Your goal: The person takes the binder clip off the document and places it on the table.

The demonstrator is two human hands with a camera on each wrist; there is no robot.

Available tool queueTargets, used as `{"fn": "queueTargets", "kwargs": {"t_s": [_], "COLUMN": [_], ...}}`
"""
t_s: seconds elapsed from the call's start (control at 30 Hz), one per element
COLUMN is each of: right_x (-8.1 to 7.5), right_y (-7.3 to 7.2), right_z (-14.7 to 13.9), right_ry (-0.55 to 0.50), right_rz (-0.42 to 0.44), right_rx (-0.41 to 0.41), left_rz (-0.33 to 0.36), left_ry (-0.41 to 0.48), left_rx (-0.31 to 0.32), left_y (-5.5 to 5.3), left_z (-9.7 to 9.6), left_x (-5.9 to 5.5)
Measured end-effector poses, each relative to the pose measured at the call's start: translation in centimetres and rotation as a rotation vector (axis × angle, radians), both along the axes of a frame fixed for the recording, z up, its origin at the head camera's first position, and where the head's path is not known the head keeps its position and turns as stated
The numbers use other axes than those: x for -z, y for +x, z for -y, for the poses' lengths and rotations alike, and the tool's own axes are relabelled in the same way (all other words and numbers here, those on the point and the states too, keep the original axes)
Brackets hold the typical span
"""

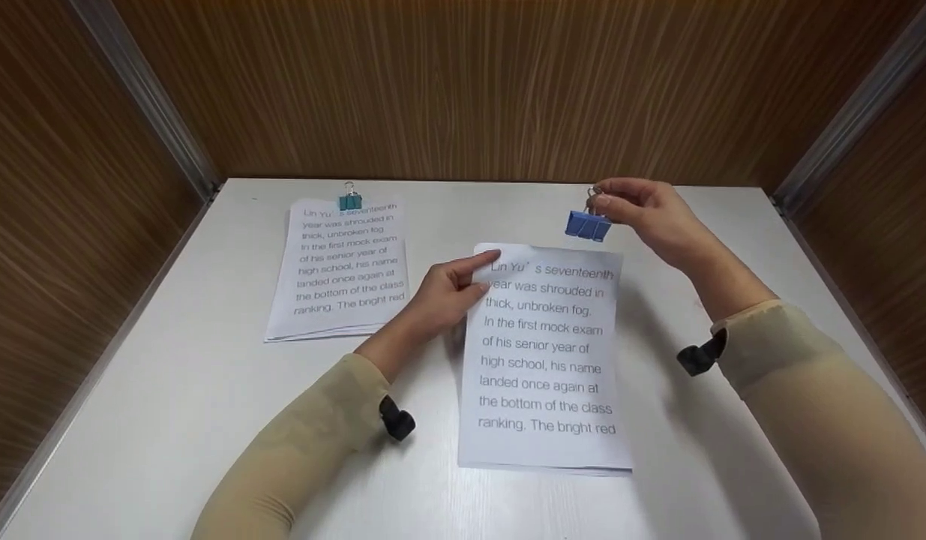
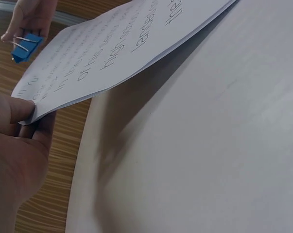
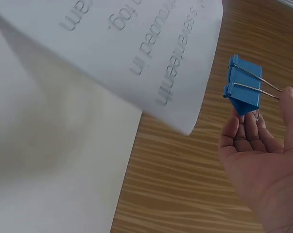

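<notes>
My left hand (image 1: 444, 296) pinches the upper left corner of a stack of printed sheets (image 1: 545, 360). In the left wrist view the thumb lies on top of the sheets (image 2: 102, 53) and the fingers are beneath, with the held end raised off the table. My right hand (image 1: 657, 221) holds a blue binder clip (image 1: 588, 226) by its wire handles, just beyond the stack's top right corner. The right wrist view shows the clip (image 3: 244, 83) apart from the paper (image 3: 151, 53), with the thumb on one handle.
A second stack of printed sheets (image 1: 343, 277) lies at the left of the white table (image 1: 155, 375), a teal binder clip (image 1: 350, 201) on its top edge. Wood-grain panels (image 1: 463, 90) stand at the back and both sides.
</notes>
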State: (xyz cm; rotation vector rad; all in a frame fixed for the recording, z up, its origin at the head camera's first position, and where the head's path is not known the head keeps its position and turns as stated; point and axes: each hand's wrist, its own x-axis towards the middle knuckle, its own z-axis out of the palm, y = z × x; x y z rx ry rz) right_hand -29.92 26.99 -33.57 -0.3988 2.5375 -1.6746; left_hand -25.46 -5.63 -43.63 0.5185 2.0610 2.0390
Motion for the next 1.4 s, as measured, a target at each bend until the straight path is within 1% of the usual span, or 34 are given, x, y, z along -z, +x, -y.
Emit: {"fn": "queueTargets", "kwargs": {"t_s": [0.17, 0.33, 0.47, 0.57, 0.77, 0.87, 1.1, 1.33, 1.4], "right_x": [0.7, 1.7, 2.6, 3.3, 4.5, 5.2, 6.6, 7.5, 7.7], "right_y": [0.2, 0.4, 0.7, 0.9, 1.3, 1.5, 2.6, 2.9, 2.9], "right_z": [-2.2, -4.3, -6.0, -7.3, -9.7, -10.8, -13.4, -14.5, -14.7], "right_ry": [0.011, 0.006, 0.033, 0.072, 0.07, 0.078, 0.118, 0.143, 0.128], "right_rz": [0.023, 0.05, 0.075, 0.107, 0.166, 0.166, 0.134, 0.146, 0.144], "right_rx": [0.042, 0.081, 0.123, 0.149, 0.175, 0.18, 0.197, 0.197, 0.196], "left_rz": [0.004, 0.001, 0.012, 0.013, 0.01, 0.015, 0.023, 0.026, 0.019], "left_ry": [0.006, -0.007, 0.008, 0.017, 0.004, -0.001, -0.018, -0.017, -0.008], "left_rx": [0.0, -0.009, -0.004, -0.001, -0.013, -0.02, -0.029, -0.036, -0.027], "left_y": [0.0, 0.0, -0.1, -0.1, 0.0, 0.0, 0.0, -0.1, -0.1], "left_z": [0.0, 0.1, 0.1, 0.1, 0.1, 0.1, 0.2, 0.3, 0.3], "left_x": [0.2, 0.3, 0.5, 0.5, 0.4, 0.3, 0.3, 0.3, 0.4]}}
